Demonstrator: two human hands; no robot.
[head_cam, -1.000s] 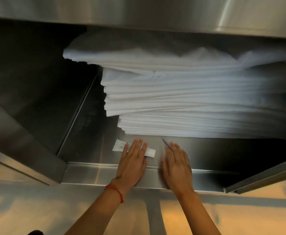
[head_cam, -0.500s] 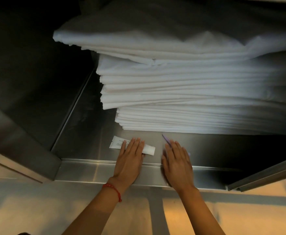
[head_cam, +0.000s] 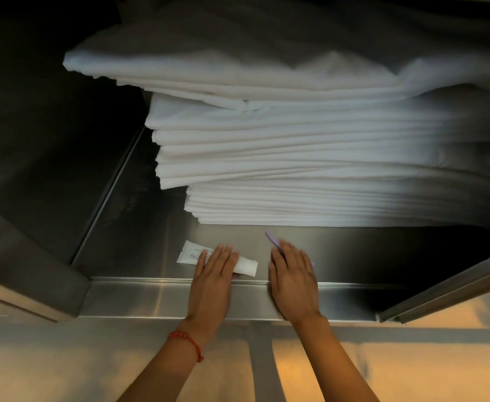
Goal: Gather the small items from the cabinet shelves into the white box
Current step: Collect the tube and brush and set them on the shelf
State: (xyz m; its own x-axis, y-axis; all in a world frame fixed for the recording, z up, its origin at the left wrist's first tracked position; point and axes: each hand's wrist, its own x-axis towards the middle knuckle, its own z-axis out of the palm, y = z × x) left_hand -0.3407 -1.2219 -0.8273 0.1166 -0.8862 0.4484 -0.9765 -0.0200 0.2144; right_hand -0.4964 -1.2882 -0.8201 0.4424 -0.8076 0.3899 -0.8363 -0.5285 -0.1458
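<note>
White tube (head_cam: 193, 254) lies on the steel shelf (head_cam: 139, 227) under the flat, spread left hand (head_cam: 213, 274); light and soft, best pinched mid-body. Purple strip (head_cam: 273, 240) pokes from under the flat right hand (head_cam: 291, 281); thin, slippery, lift by an edge.

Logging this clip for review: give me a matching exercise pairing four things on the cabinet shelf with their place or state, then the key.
Column one:
1. white tube
2. purple strip
3. stack of folded white cloths
4. red string bracelet

Column two:
A. fills the back of the shelf, layered high
B. lies flat under the fingers of the left hand
C. pokes out from under the fingertips of the right hand
D. sits around the left wrist

Pairs: 1-B, 2-C, 3-A, 4-D
</note>
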